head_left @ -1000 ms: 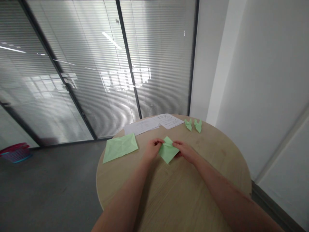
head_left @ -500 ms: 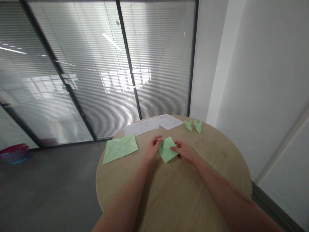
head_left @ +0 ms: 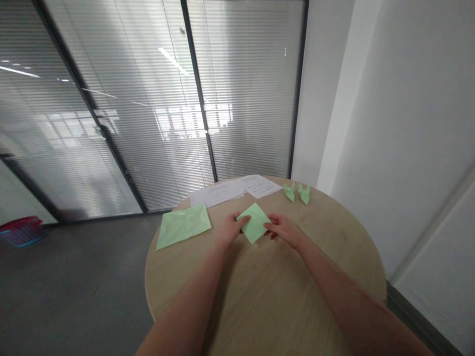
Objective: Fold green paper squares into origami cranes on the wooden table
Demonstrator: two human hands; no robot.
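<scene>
Head-worn view, forward and down

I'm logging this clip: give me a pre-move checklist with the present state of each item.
1. Left hand grips the green diamond: ok, thumb on top at its left corner.
2. Right hand grips it too: ok, thumb at the right corner.
3. Underside layers of the diamond in order: cannot tell, they are hidden.
4. Larger green sheet well inside the table rim: not ok, its left side lies close to the rim.
5. Left folded shape and right folded shape apart from the hands: ok, both stand beyond the right hand.
</scene>
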